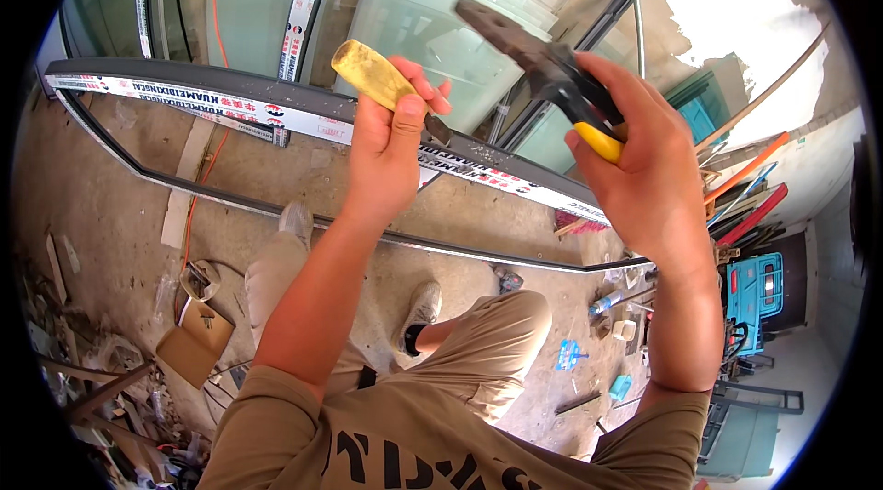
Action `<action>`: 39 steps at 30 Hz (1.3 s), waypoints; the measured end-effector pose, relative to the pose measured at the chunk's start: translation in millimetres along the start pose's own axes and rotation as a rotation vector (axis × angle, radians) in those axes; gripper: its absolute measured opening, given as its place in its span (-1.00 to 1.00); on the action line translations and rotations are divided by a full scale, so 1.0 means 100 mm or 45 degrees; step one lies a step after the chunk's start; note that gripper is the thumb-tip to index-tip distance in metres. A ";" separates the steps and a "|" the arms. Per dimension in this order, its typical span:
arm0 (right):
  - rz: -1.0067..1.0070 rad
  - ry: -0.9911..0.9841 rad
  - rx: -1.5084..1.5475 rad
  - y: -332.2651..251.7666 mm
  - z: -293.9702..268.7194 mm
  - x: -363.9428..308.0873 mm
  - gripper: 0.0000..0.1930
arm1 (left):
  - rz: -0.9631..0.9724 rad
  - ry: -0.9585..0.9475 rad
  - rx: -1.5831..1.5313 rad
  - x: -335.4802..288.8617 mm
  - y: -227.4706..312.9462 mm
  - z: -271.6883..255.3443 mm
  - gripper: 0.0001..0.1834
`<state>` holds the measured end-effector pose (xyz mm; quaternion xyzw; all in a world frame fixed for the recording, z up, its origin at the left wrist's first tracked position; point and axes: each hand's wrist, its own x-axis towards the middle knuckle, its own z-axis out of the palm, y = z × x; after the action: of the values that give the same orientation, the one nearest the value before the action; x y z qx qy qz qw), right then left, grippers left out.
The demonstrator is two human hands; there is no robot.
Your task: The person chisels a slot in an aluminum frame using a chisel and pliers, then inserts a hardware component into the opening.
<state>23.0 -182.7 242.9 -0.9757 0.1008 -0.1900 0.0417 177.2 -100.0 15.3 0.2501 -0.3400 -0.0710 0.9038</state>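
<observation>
My left hand is closed around a yellow-handled tool with a short dark blade, like a chisel or scraper. Its handle end points up and left, and the blade comes down over the frame bar; whether it touches cannot be told. Held up to the right in my right hand are dark-jawed pliers with black and yellow grips, jaws pointing up and left. Below both hands runs a long dark metal window frame covered with printed white protective film. Small white bits lie on its top near the blade.
Glass panes lean behind the frame. An orange cable crosses the floor at left, near an opened cardboard box. Scraps and bottles litter the floor at right. A blue vehicle stands farther right. My feet are close to the frame's lower bar.
</observation>
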 end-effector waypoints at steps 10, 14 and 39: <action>-0.451 -0.204 -0.609 -0.64 -0.01 0.36 -0.28 | -0.159 0.170 0.236 -0.10 0.04 0.07 -0.80; -0.575 0.198 -0.473 -0.73 -0.01 0.47 -0.37 | -0.097 0.144 0.093 -0.05 0.16 0.16 -0.80; -0.203 0.058 -0.332 -0.22 -0.02 0.22 -0.28 | 0.037 0.152 -0.007 0.00 0.06 0.12 -0.80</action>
<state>46.4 -166.0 255.4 -0.9732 0.0477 -0.1999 -0.1028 169.0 -99.3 25.7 0.2466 -0.2888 -0.0436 0.9241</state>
